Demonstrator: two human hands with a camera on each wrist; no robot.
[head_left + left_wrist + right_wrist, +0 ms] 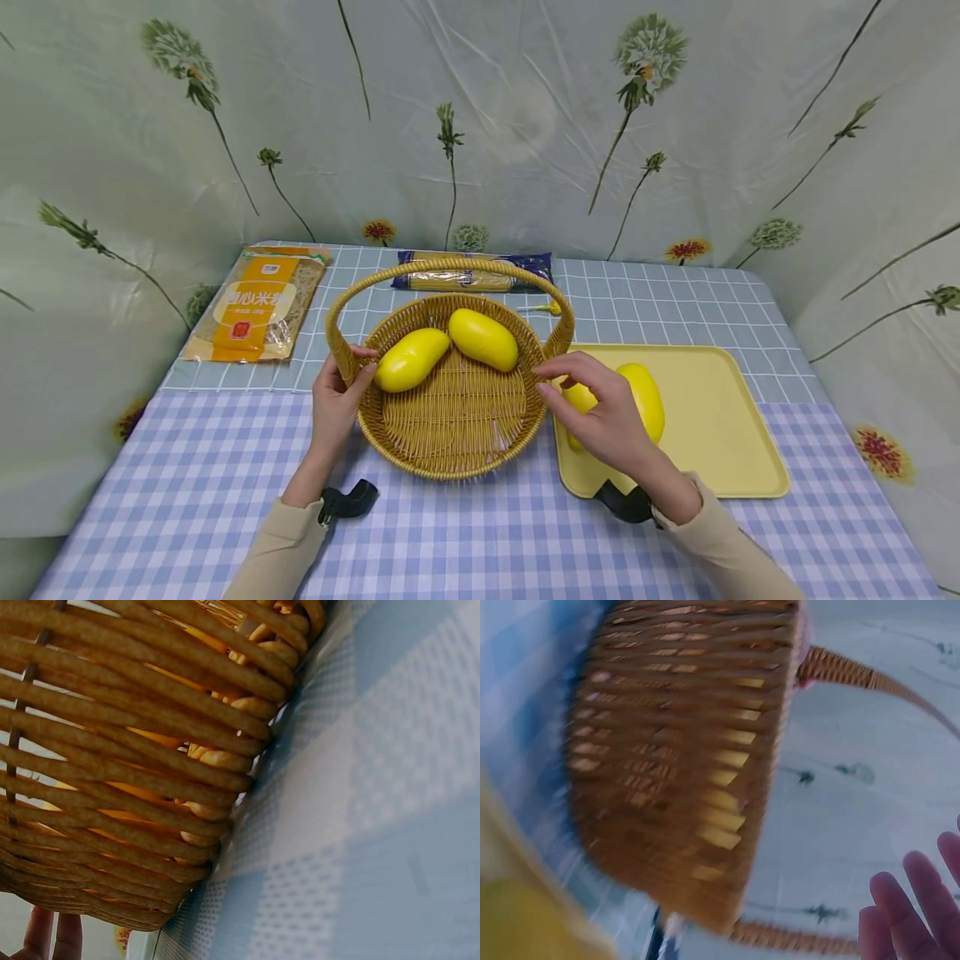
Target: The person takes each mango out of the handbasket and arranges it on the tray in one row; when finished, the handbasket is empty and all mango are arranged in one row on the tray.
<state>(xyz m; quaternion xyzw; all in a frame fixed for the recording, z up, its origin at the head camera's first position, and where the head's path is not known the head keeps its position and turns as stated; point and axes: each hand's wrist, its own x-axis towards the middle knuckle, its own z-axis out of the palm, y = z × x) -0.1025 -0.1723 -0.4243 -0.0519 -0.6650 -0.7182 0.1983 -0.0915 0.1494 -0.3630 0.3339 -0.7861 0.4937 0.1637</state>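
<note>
A round wicker basket (450,454) with a tall arched handle stands on the checked cloth. Two yellow mangoes (412,360) lie inside it, toward the back. At the left base of the handle, my left hand (337,404) grips the basket's rim between thumb and fingers; in the left wrist view two fingertips (66,934) show past the woven side. My right hand (600,408) hovers by the right rim with fingers loosely bent, holding nothing. Beneath it, partly hidden, yellow mangoes (647,400) rest on a pale yellow tray (720,433).
An orange and clear food packet (255,304) lies at the back left. Behind the basket is a long packet of noodles (472,279), with a small yellow-headed item (553,307) near the handle. A floral curtain (525,125) hangs along the back.
</note>
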